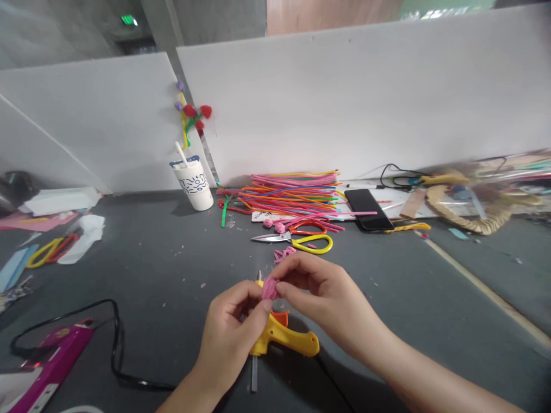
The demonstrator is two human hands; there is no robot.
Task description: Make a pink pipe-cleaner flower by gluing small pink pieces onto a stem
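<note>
Between both hands, near the middle of the view, is a small pink ball of coiled pipe cleaner (270, 288). My left hand (235, 327) pinches it from the left with thumb and fingers. From the right, the thumb and index finger of my right hand (318, 287) are closed on it too. Below them on the table lies a yellow glue gun (293, 338) with an orange trigger, partly hidden by my left hand. Scissors (297, 238) with one red and one yellow handle lie just beyond, among pink pipe cleaner snippets (284, 254) and small pink balls.
Behind the scissors lies a pile of coloured pipe cleaners (293, 192), with a phone (368, 209) to its right. A patterned cup (196, 183) stands at the back left against white partitions (344, 103). A magenta power strip (60, 361) and black cable (118, 344) lie at left.
</note>
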